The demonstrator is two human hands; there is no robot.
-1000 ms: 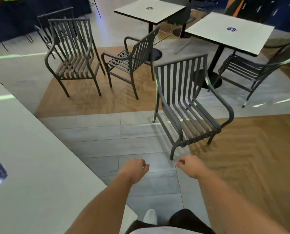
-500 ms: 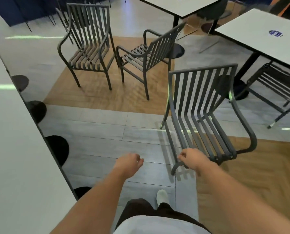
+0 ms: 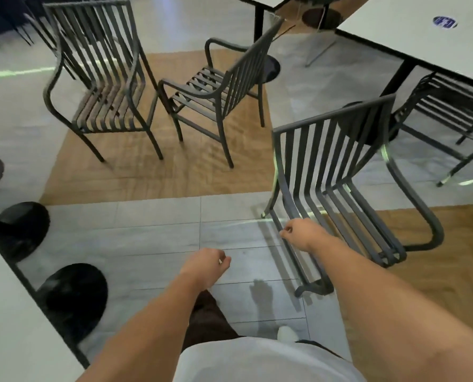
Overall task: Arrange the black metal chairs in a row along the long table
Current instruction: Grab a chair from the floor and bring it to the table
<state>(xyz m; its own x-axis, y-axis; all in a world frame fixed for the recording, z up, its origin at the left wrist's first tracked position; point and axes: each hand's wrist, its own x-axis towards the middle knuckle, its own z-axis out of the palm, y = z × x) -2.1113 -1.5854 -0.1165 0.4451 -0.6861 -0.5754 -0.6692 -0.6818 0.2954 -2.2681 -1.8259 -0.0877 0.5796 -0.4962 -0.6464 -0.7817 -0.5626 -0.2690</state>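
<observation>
Chairs are the job, and the long table [image 3: 6, 312] they belong beside runs along the left of the view, its black round bases showing under its near edge. None stands at that edge yet. The near chair [image 3: 337, 194] sits on the floor well apart from the table's edge, its slatted back toward the person and its seat facing away. Two more chairs stand beyond on the wood patch: the far-left chair [image 3: 103, 78] and the middle chair [image 3: 218, 89], close together. A fourth chair [image 3: 450, 111] is tucked under a square table [image 3: 412, 31] at upper right.

I judge the near chair stiff and fairly heavy, being all metal; it should not flex, but its legs may scrape or catch on tile joints. The top rail of the back or the two arm loops look the best holds.

The right hand [image 3: 301, 234] is curled at the near chair's lower left frame, touching or nearly so; whether it truly grips I cannot tell. The left hand [image 3: 206, 268] hangs loosely curled, holding nothing.
</observation>
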